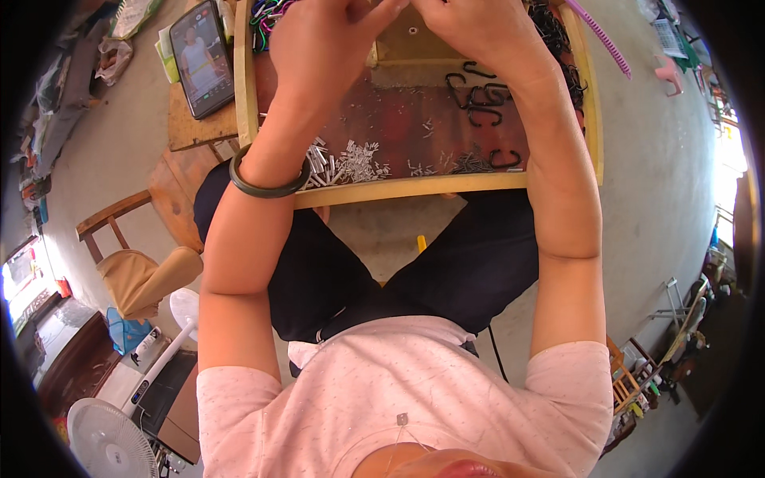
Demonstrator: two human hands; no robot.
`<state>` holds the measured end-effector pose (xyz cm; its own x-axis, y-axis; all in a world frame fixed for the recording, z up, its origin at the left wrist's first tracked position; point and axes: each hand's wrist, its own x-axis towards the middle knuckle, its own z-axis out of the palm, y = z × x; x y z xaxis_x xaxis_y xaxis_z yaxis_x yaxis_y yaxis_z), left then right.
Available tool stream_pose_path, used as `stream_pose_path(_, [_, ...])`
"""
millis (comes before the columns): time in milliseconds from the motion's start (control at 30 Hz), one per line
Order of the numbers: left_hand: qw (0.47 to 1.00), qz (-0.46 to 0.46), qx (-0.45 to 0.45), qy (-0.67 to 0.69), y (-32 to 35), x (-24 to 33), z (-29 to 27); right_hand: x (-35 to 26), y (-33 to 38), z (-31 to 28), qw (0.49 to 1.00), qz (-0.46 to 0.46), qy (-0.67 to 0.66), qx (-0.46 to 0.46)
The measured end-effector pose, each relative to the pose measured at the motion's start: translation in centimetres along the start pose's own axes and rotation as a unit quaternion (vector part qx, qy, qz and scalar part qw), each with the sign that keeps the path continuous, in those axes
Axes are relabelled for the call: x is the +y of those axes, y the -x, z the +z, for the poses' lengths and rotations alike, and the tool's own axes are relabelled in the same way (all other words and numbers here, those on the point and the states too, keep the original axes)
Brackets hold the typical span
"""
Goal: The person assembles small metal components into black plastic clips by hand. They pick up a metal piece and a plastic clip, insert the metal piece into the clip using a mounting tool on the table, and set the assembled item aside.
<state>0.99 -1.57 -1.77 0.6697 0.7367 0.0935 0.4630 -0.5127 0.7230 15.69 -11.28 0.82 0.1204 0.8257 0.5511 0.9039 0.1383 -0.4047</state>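
Both hands are close together at the top edge, over a shallow tray [414,188] with a pale wooden rim and a dark red bottom. The fingers of my left hand [323,48] are bent, the thumb reaching toward the other hand. Opposite it, my right hand [486,36] is closed too, its fingertips cut off by the picture's edge; whatever the hands grip is out of sight. Between the wrists stands a brownish panel [410,48] with a screw. Black carabiner bodies [484,95] lie beside my right forearm. Small silver pins [358,163] are heaped near my left wrist.
Coloured carabiners [264,24] fill the tray's far left corner, and more black ones [550,28] its far right. A phone [199,60] leans left of the tray. A wooden chair [151,207] and a white fan [111,442] stand to the left.
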Motion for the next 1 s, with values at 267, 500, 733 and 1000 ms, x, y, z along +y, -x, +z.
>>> stream_pose_path(267, [0.858,0.303,0.355,-0.216,-0.5,-0.1,-0.4,-0.1,0.4,0.2,1.000,-0.018,-0.004,0.025])
stream_pose_path(500, [0.895,0.276,0.238,-0.258,-0.5,-0.9,-1.6,0.1,0.1,0.4,0.999,-0.036,-0.002,0.022])
stream_pose_path(733, [0.899,0.264,0.249,-0.243,-0.2,-0.1,-1.0,0.4,0.4,0.6,0.999,-0.020,-0.005,0.029])
stream_pose_path(1000, [0.897,0.265,0.237,-0.263,-0.9,-0.4,-1.2,0.6,0.4,0.7,0.999,0.011,-0.032,0.024])
